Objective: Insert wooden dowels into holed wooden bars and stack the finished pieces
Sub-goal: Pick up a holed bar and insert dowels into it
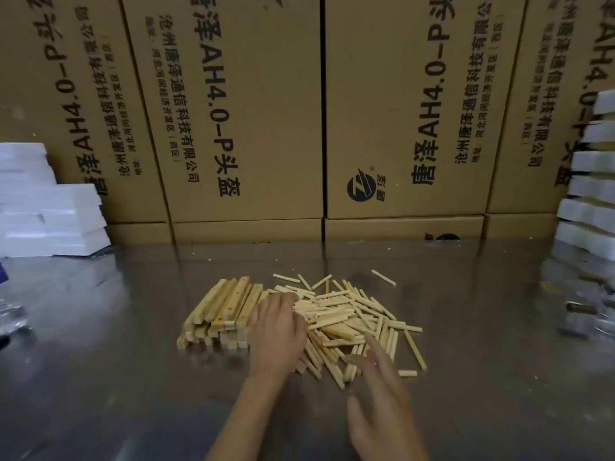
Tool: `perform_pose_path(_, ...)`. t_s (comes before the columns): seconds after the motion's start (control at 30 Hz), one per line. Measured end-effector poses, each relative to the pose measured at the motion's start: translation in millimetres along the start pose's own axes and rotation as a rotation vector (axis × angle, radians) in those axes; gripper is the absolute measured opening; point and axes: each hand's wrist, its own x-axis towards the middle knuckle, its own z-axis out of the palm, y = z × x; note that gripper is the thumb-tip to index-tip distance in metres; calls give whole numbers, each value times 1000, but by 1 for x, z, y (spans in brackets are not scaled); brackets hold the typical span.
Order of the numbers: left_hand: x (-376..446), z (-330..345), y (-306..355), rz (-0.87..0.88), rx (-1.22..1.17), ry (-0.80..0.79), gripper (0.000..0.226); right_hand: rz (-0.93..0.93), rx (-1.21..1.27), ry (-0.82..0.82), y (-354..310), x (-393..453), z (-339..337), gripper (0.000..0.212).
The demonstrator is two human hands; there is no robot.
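The pale thin wooden dowels lie in a loose pile right of the stacked holed wooden bars. The left hand rests on them, fingertips hidden; the right hand hovers, fingers spread. Dowels look light, stiff; pinch one mid-length.

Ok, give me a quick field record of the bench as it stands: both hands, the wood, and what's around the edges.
left hand: lies palm down, fingers over the near edge of the dowel pile, no clear grip on any piece
right hand: fingers spread, over the near side of the pile, holding nothing
holed bars: stacked in a neat block, left of the dowels
dowel pile: loose heap, some strays apart
table: shiny metal
cardboard boxes: along the back
foam blocks: stacked at left; more at right
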Motion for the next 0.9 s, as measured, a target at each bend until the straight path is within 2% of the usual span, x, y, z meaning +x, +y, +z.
perform_pose_path(0.13,43,17,-25,-88,79,-87,36,-43,-79,-137,9,56,27,43)
perform_pose_path(0.27,51,21,-32,-99,175,109,30,-51,-91,-273,9,93,64,50)
perform_pose_path(0.33,54,14,-41,-183,262,198,32,-49,-53,-336,1,105,79,53)
perform_pose_path(0.4,52,5,-49,-285,306,165,34,-58,-17,-392,-7,112,94,55)
perform_pose_path(0.5,51,-1,-59,-435,318,10,39,-65,39,-447,-18,119,110,53)
perform_pose_path(0.63,52,-4,-63,-402,298,75,42,-64,110,-428,-20,124,116,51)
perform_pose_path(0.7,52,-4,-58,-328,190,202,42,0,200,-390,-15,126,110,45)
perform_pose_path(0.8,51,-1,-36,-165,-222,326,42,266,449,-370,-3,136,85,29)
perform_pose_path(0.9,41,14,-2,-105,-598,119,48,441,629,-246,20,151,49,22)
